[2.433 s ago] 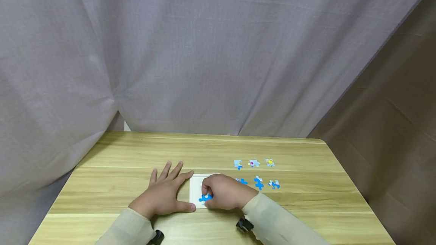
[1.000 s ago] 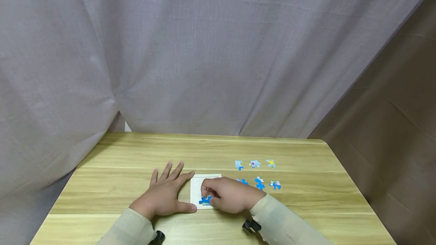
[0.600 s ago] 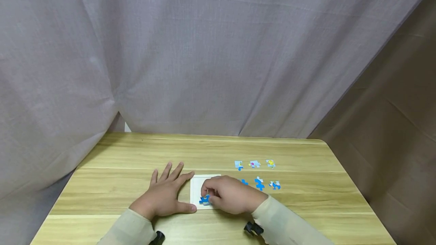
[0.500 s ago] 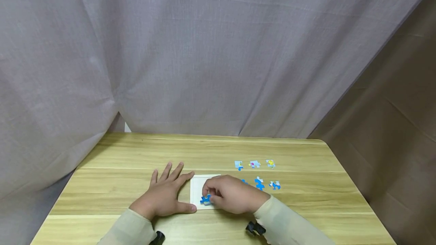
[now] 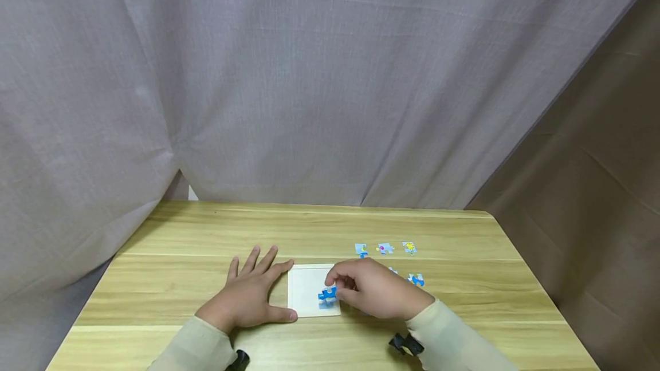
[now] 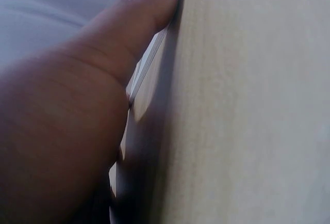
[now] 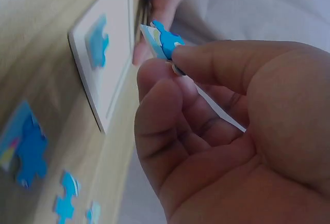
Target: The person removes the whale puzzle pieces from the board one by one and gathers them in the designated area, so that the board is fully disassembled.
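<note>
A white puzzle tray [image 5: 304,285] lies on the table, and a light-blue jigsaw piece [image 7: 97,43] sits inside it near one corner. My right hand [image 5: 378,288] pinches a blue jigsaw piece [image 7: 167,43] between thumb and fingertips, raised over the tray's right side. In the right wrist view this piece is tilted and stands apart from the tray. My left hand [image 5: 250,293] lies with fingers spread on the table, its thumb and index fingertip at the tray's left corners. The left wrist view shows that thumb [image 6: 139,22] stretched along the tray edge.
Behind the tray's right side, a row of jigsaw pieces holds a yellow-patterned piece [image 5: 409,247] and a pink-marked piece [image 5: 385,248]. A blue-and-white piece [image 5: 416,279] lies nearer; others are partly hidden by my right hand. Grey curtain [image 5: 330,102] hangs behind the wooden table [image 5: 206,228].
My right hand has moved right with the blue jigsaw piece and lifted it from low over the tray's middle. The light-blue piece in the tray now shows. My left hand has stayed put.
</note>
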Action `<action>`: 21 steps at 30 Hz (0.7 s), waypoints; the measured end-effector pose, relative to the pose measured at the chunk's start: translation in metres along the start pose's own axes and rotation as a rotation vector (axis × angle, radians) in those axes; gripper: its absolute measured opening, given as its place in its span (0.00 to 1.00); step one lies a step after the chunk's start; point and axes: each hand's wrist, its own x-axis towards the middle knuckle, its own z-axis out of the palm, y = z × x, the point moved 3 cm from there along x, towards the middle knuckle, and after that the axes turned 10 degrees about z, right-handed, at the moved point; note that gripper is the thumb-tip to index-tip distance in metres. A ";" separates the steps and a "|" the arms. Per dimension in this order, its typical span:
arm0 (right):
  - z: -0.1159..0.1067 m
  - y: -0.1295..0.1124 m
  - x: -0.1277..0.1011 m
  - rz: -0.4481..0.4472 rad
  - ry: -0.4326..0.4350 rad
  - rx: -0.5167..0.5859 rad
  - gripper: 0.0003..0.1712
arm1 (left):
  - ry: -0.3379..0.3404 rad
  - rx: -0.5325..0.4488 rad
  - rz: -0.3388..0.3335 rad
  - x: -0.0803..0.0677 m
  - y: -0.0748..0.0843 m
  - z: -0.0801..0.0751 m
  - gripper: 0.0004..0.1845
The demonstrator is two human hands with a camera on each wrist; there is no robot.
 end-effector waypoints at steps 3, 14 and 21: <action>-0.008 0.007 -0.007 0.048 0.022 0.040 0.08 | -0.004 -0.001 0.002 0.000 0.000 0.000 0.60; -0.039 0.046 -0.043 0.224 0.140 0.219 0.04 | -0.014 -0.010 0.005 0.000 0.001 -0.001 0.60; -0.053 0.069 -0.057 0.275 0.144 0.256 0.08 | -0.010 -0.010 0.002 -0.001 0.000 0.000 0.59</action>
